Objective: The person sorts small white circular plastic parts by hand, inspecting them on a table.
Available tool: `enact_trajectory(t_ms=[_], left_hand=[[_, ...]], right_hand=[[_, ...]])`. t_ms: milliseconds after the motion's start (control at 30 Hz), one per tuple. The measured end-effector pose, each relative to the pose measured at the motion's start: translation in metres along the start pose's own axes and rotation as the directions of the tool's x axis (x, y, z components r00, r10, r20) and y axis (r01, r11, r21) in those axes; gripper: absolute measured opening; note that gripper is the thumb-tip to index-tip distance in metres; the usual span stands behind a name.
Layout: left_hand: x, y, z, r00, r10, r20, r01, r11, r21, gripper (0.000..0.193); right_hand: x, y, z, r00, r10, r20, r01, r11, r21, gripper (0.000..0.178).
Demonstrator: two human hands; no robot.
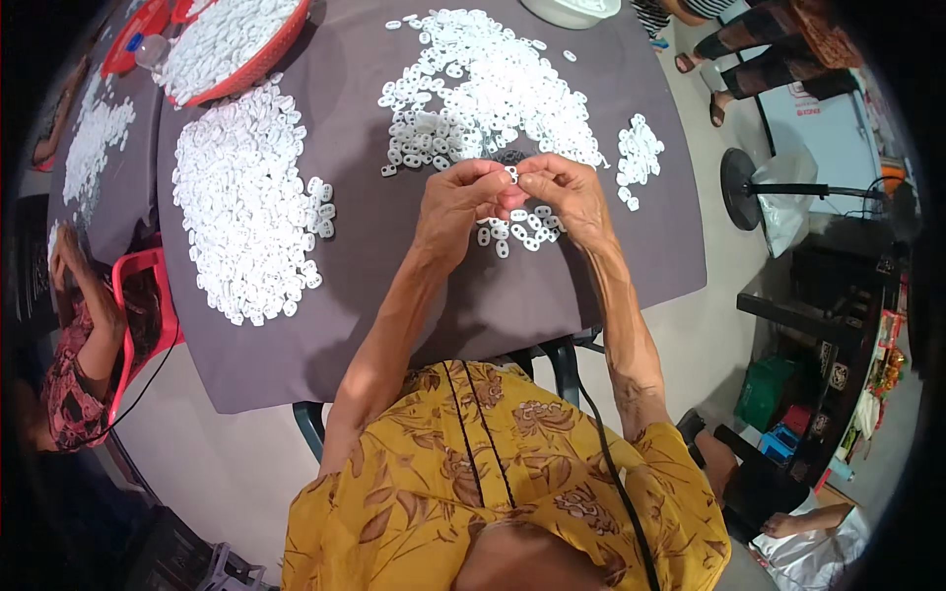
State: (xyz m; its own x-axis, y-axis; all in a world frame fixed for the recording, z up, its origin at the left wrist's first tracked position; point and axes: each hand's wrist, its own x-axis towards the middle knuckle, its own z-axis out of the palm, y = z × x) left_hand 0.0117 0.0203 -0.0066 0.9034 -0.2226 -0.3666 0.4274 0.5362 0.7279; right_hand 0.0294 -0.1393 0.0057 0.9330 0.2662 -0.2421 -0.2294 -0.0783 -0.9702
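Above the grey-covered table (355,256), my left hand (453,205) and my right hand (574,200) meet, thumbs and fingertips pinched on one small white oval two-holed piece (511,174). Beneath them lie several similar loose pieces (533,232). Just beyond my hands spreads a wide heap of these white pieces (503,84). Something dark (507,156) shows between the heap and my fingers; its kind is unclear. A denser pile (241,197) covers the left part of the table, and a small cluster (639,153) lies near the right edge.
At the far left stands a red basket (264,67) full of white pieces. A white bowl (574,14) sits at the far edge. Another person's hand (67,258) is at the left table, beside a red chair (163,305). A black stand (739,187) occupies the floor at right.
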Motion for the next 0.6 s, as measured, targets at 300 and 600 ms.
enact_trajectory(t_ms=[300,600], left_hand=[[0.004,0.01,-0.02,0.991,0.075,-0.107,-0.085,0.992,-0.089,0.012],[0.002,0.009,-0.016,0.992,0.082,-0.097,-0.087,0.995,-0.05,0.015]], right_hand=[[0.001,0.02,0.0,0.979,-0.199,0.034,0.172,0.732,-0.659,0.009],[0.011,0.029,0.011,0.879,-0.274,0.39,0.466,0.316,-0.827,0.007]])
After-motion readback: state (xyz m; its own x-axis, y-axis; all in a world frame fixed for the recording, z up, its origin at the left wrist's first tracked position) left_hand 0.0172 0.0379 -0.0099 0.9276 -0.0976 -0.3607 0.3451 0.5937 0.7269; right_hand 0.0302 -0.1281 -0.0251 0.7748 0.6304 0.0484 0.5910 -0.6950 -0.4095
